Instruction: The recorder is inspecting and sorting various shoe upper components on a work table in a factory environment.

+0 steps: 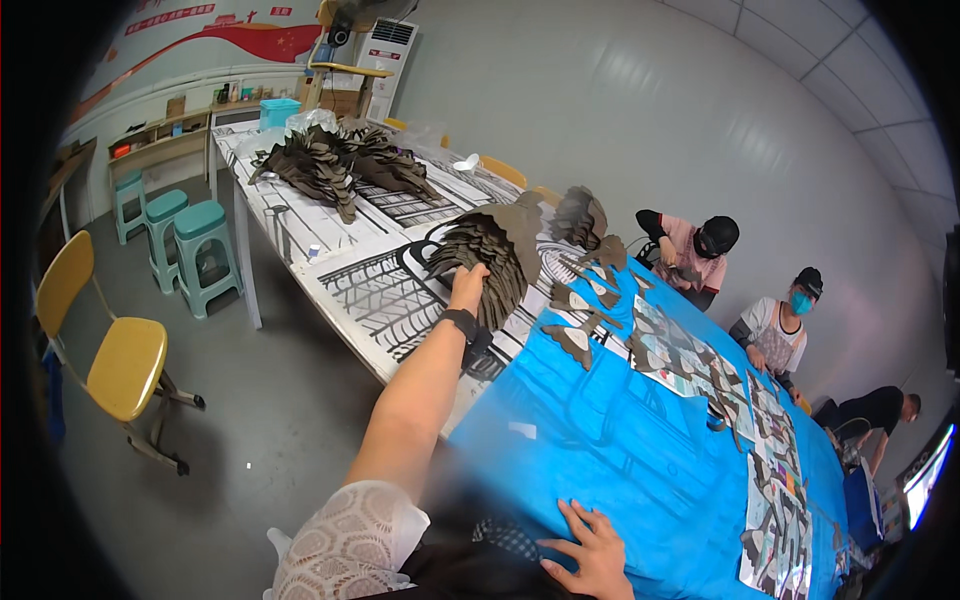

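Fingers of your right hand (592, 553) are spread apart at five o'clock, reckoned from the middle of your view, palm down on a blue sheet (600, 440) that covers the side of the table (318, 290) toward four; your left forearm comes up from seven, where a white lace sleeve (350, 530) ends, with a dark wristband (460, 322) at the wrist; your left hand (468, 285) is at the clock's centre, thumb and fingers clamped on the near edge of a fanned stack (495, 240) of dark grey-brown pieces, which spreads toward twelve and one over black-lined white paper (365, 285); smaller pieces with pale patches (572, 340) lie between three and four, just beside that stack; printed sheets (690, 355) bearing more pieces run along the blue between three and four; a yellow chair (127, 368) stands on the floor between eight and nine; a second stack (580, 215) sits between one and two; a large dark heap (345, 165) lies between ten and eleven; three teal stools (203, 245) are between nine and ten; a person in pink (690, 250) works between two and three, another, in a teal mask (800, 302), at three.
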Action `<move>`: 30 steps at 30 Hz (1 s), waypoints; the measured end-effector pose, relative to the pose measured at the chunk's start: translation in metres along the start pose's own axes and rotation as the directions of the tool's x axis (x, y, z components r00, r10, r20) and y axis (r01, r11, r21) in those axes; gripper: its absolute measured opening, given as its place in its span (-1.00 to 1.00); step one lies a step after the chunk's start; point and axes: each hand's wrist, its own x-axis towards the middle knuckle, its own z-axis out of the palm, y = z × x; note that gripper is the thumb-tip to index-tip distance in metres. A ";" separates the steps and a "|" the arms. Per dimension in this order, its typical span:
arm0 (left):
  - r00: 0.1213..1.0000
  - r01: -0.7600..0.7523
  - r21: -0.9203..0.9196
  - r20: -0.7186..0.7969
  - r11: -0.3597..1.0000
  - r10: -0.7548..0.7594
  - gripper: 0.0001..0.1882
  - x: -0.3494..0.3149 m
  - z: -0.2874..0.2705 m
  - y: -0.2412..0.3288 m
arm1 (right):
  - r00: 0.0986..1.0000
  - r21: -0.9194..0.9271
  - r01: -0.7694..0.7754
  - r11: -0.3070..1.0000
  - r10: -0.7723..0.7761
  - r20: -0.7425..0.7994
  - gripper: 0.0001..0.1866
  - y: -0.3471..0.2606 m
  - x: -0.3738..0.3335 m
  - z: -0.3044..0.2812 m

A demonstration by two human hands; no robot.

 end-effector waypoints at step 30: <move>0.777 0.374 -0.165 0.593 0.913 -0.212 -0.57 -0.289 0.023 0.080 | 0.911 0.515 0.019 0.857 0.197 -0.363 -0.81 0.001 -0.015 -0.070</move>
